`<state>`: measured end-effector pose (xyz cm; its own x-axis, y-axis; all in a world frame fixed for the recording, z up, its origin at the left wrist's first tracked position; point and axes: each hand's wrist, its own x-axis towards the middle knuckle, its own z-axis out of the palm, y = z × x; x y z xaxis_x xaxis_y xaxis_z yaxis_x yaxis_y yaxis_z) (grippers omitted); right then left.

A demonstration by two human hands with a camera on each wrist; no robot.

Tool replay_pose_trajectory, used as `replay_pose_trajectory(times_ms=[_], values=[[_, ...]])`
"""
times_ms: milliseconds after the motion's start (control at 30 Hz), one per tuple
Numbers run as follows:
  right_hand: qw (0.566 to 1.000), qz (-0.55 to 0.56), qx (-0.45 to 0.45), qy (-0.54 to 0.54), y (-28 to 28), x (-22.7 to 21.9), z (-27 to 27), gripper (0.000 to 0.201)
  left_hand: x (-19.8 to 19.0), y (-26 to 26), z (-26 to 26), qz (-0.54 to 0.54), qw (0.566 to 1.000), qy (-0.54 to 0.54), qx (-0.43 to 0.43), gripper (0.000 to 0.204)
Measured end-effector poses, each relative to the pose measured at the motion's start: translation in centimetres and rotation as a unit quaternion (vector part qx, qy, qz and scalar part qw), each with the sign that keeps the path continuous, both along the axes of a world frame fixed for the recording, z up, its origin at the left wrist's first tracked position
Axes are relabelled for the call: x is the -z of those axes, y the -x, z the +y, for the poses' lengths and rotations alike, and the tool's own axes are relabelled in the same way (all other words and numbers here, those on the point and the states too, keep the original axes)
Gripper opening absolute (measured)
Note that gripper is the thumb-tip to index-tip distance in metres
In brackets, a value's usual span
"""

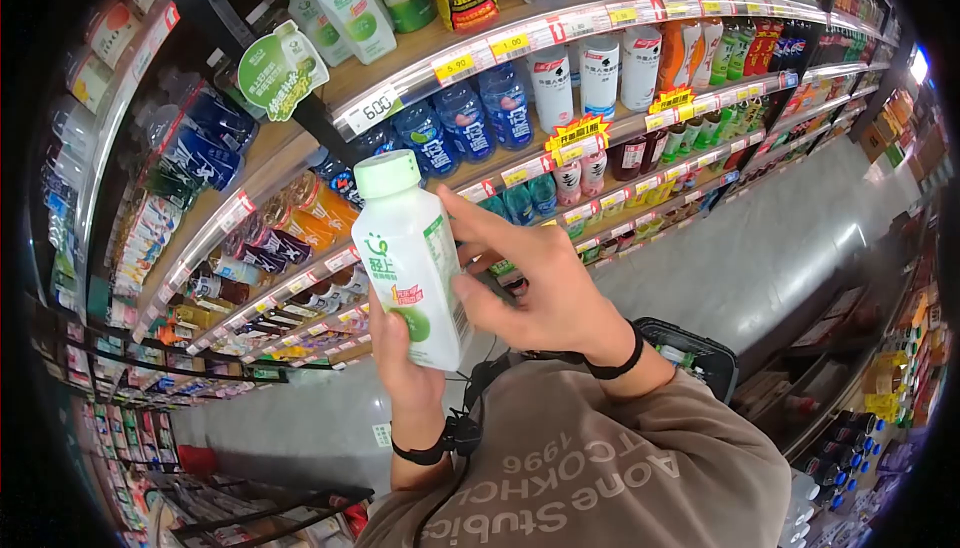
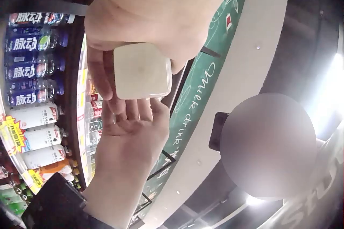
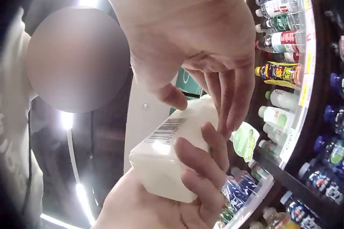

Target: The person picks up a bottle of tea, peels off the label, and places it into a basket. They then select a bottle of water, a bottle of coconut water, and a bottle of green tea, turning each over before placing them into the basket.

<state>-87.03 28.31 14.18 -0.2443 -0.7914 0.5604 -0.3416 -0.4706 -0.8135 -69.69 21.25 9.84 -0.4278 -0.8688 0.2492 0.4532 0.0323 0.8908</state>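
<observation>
A white bottle (image 1: 410, 248) with a pale green cap (image 1: 388, 174) and green print stands upright, tilted slightly, before the person's chest in the head view. The left hand (image 1: 408, 373) grips its lower part, thumb across the front and fingers behind. The right hand (image 1: 545, 293) reaches in from the right, index fingertip at the bottle's shoulder and thumb at its side. In the left wrist view the bottle's pale base (image 2: 141, 73) faces the camera. A barcode (image 3: 167, 130) shows on one side in the right wrist view, below the right thumb.
Shelves of drinks curve around the front; similar white bottles (image 1: 355, 8) stand on an upper shelf by a price tag (image 1: 375, 110). Blue-labelled bottles (image 1: 462, 126) sit one shelf lower. A black basket (image 1: 735, 368) is beside the right elbow. Grey aisle floor (image 1: 740, 228) stretches right.
</observation>
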Motion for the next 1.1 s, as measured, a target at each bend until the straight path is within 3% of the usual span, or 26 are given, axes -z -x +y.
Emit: replay_pose_trajectory(times_ms=[133, 200, 333, 733, 833, 933, 1000, 1100], values=[[1.000, 0.007, -0.005, -0.009, -0.3, 0.1, 0.2, 0.074, -0.7, -0.2, 0.6, -0.015, 0.999, 0.033, 0.003, 0.072], [0.997, 0.012, 0.016, 0.072, -0.4, 0.9, -0.6, 0.075, -0.9, -0.3, 0.7, -0.062, 0.994, 0.090, -0.003, 0.079], [0.996, 0.011, 0.012, 0.092, 0.0, 1.3, -0.4, 0.076, -1.0, -0.2, 1.2, -0.100, 0.986, 0.131, -0.017, 0.092], [0.991, 0.053, 0.049, 0.111, 0.4, 0.8, -0.3, 0.072, -2.1, 0.8, 0.9, -0.101, 0.979, 0.175, 0.001, 0.082], [0.995, 0.064, 0.069, 0.037, 0.4, 0.3, 0.1, 0.066, -1.6, 0.7, 0.4, -0.076, 0.986, 0.146, 0.018, 0.085], [0.996, -0.013, 0.048, 0.072, 0.4, 1.2, -0.3, 0.060, -2.3, 1.1, 0.4, -0.071, 0.991, 0.110, 0.014, 0.088], [0.998, -0.046, 0.024, 0.034, 0.4, 0.8, 0.3, 0.059, -2.3, 1.1, 0.7, -0.072, 0.992, 0.097, 0.018, 0.088], [0.997, -0.022, 0.046, 0.056, 0.3, 1.0, 0.2, 0.060, -1.8, 0.8, 0.1, -0.075, 0.989, 0.120, 0.041, 0.088]])
